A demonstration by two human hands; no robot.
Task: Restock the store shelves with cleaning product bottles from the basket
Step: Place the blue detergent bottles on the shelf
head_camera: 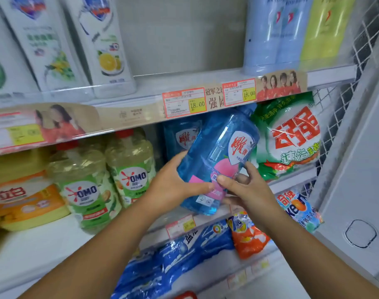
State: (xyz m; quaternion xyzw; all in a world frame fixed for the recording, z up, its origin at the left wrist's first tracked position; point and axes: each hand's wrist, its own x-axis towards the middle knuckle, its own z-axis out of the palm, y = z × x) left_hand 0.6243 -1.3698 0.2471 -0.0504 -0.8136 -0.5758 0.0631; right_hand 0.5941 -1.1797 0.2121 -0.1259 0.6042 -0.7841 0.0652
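Gripping the tilted blue bottle, fingers of left hand and right hand wrapped round it, the person might bump its top on the upper shelf.

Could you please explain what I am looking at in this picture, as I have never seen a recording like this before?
There is no machine here. A person wears a wide-angle camera on the head, looking forward and down, so the two bare arms you see are their own. It is the only view.

The left hand and right hand together grip a blue bottle near its base. It is tilted, with its top up near the price tags.

They hold it in front of the middle shelf. A second blue bottle stands there, with OMO bottles to the left and a green bag to the right. White bottles stand on the shelf above, and blue bags lie below. The basket is out of view.
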